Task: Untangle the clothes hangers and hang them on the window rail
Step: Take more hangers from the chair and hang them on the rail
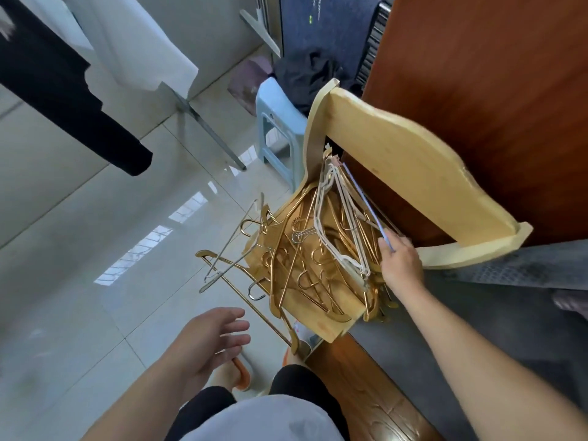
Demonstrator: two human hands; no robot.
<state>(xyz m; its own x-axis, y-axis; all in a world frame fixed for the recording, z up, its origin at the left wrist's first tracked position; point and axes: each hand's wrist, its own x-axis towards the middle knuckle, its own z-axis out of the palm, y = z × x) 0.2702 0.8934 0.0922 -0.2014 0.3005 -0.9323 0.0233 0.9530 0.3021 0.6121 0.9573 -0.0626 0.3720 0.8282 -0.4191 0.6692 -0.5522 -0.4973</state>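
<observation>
We could not see the fingertips of the right hand [401,265]; they were buried among the white hangers [342,224], so its grip stayed unclear. The gold hangers [286,265] lay so tangled on the wooden chair [397,160] that we could not count them or trace one from another. The chair's legs were hidden beneath its seat. A black garment [63,90] and a white garment [136,43] ran off the top edge. Both forearms were cut off by the bottom edge. A dark cloth [305,78] covered most of the blue plastic stool [276,135].
</observation>
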